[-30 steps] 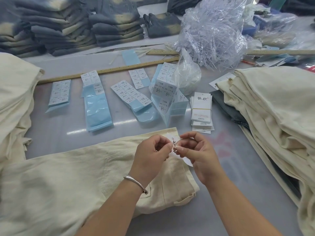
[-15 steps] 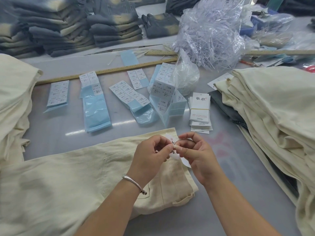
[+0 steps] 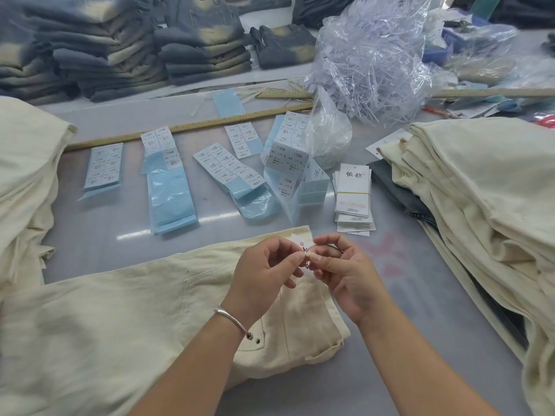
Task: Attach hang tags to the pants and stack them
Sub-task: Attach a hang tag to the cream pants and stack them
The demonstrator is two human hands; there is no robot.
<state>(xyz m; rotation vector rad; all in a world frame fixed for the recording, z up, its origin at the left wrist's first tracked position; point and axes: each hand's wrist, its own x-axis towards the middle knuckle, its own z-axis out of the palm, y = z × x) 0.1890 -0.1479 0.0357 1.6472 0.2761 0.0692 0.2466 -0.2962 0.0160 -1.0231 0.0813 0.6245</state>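
Observation:
Cream pants lie flat in front of me, waistband toward the right. Above the waistband my left hand and my right hand meet fingertip to fingertip, both pinching a small white hang tag and its thin string. Most of the tag is hidden behind my fingers. A banded pile of white hang tags sits just beyond my right hand. Cream pants are stacked on the left and on the right.
Sheets of size stickers on blue backing are spread across the grey table. A clear bag of plastic fasteners and a wooden ruler lie behind them. Dark faded jeans are piled at the back.
My hands have stayed at the waistband, fingers shifting slightly on the tag and string. Nothing else has moved.

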